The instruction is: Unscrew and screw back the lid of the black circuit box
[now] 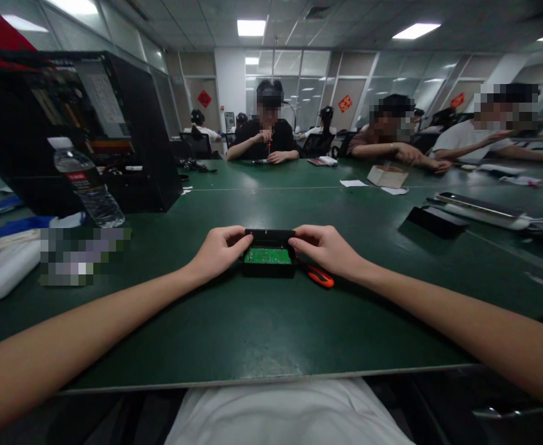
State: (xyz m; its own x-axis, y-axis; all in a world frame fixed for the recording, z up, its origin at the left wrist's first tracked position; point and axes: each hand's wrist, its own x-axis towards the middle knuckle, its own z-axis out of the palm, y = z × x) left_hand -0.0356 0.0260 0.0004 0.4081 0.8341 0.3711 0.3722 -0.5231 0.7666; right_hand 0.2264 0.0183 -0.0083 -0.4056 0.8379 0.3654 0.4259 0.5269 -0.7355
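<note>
A black plastic case [268, 271] sits on the green table in front of me, with a green circuit board [267, 256] inside it. Along its far side stands a narrow black panel [269, 236], tilted up. My left hand [219, 252] pinches the panel's left end between thumb and fingers. At the other end my right hand [325, 248] grips it the same way. Whether the panel is joined to the case, I cannot tell. Beside the right hand lies a tool with an orange and black handle [321, 277]; its far part is hidden under that hand.
On the left stand an open black computer case [146, 130] and a water bottle [88, 182]. A black box [437, 221] and a power strip [482, 209] lie to the right. Farther back is a small carton [387, 176]. A person [264, 133] sits opposite; others sit at right.
</note>
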